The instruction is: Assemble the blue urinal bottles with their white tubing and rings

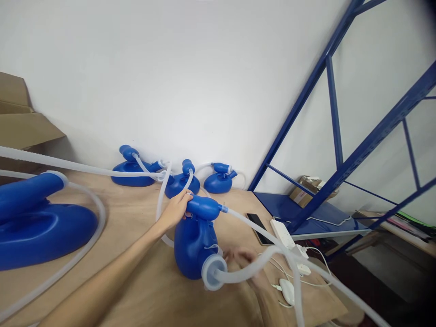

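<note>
In front of me on the table stands a blue plastic urinal bottle (194,250), with a translucent white cap (214,271) on its mouth facing me. My left hand (177,210) grips the blue urinal funnel (204,207) at the bottle's top, its fingers curled round one end. From the funnel's other end a translucent hose (252,223) runs to the right. A second stretch, the corrugated tube (247,272), leaves the cap. Behind that tube, close beside the bottle's mouth, my right hand (243,258) is smeared by motion; its fingers cannot be made out.
Several similar blue bottles, one large at left (51,231), others along the wall (218,181), stand on the wooden table (136,277). A phone (259,228), power strip (284,236) and white charger (287,291) lie right. Blue shelving (335,113) and a cardboard box (27,129) flank the table.
</note>
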{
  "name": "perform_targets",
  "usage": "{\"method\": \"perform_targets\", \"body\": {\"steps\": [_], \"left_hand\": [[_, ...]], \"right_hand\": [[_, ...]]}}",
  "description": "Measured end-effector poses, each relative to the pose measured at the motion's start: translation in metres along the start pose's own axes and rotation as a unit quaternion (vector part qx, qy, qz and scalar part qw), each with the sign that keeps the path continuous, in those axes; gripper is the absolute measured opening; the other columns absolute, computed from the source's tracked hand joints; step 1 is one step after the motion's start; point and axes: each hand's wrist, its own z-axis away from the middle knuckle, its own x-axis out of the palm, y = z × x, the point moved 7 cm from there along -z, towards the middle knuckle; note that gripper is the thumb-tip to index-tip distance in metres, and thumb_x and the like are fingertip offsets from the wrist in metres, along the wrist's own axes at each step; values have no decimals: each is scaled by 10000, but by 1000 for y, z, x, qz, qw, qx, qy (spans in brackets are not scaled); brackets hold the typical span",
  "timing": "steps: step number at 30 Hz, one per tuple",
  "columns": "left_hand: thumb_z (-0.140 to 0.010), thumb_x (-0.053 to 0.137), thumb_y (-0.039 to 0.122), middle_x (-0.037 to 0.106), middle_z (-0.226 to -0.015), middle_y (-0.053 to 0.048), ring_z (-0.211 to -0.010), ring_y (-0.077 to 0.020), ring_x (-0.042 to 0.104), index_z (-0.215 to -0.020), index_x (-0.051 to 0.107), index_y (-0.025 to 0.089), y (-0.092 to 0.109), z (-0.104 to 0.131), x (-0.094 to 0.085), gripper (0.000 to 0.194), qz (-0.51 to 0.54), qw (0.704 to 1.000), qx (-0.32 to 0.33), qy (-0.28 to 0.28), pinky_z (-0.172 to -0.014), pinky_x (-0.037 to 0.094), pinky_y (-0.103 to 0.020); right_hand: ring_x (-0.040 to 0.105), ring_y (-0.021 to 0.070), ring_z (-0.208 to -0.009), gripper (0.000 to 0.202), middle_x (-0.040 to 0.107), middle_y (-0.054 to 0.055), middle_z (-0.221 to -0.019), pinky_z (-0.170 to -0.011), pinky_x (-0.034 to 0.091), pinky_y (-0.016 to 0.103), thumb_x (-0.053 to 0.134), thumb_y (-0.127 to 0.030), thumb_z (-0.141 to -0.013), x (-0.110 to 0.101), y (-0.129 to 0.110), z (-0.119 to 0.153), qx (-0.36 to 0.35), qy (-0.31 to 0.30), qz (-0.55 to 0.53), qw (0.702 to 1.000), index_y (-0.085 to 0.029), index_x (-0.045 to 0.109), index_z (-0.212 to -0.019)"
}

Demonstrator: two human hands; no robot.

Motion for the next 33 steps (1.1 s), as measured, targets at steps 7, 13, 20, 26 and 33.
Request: {"method": "perform_targets", "body": {"steps": [7,13,20,26,33], "left_hand": [[-933,415,360,592,-664,20,-623,-211,642,-915,602,242,0,-13,-7,222,-45,998,24,37,-519,467,-268],[-975,390,401,615,-657,22,-606,-221,651,-1000,661,243,-4,-20,-19,315,-85,994,44,54,-577,482,-294],[-990,480,451,673,-699,-33,-521,-215,623,-844,674,221,-19,-33,-37,334,-138,987,26,79,-656,504,-332],[-1022,382,484,737,-940,-84,-487,-198,653,-925,668,204,-36,-36,-37,412,-98,991,-13,93,-567,547,-332],[-1021,358,580,718,-849,-103,-577,-241,711,-856,605,188,-48,-37,-35,492,-42,993,-29,110,-538,602,-338]], "right_hand": [[611,356,-1367,725,719,115,-1366,-1183,476,532,931,-629,-640,78,-33,-78,3,-51,-88,995,-277,727,-1240],[671,315,-1231,659,750,46,-1199,-1104,530,466,870,-663,-693,145,-24,-108,87,-151,-164,971,-299,697,-1214],[679,253,-1117,407,731,-10,-1178,-1013,562,372,824,-418,-777,160,-36,-110,111,-166,-136,970,-295,706,-1146],[696,288,-1118,420,757,5,-1127,-953,584,387,834,-412,-725,162,-26,-113,155,-164,-142,964,-277,759,-1116],[697,278,-1115,479,767,8,-1118,-961,579,380,831,-396,-739,163,-31,-114,127,-160,-128,970,-278,766,-1198]]}}
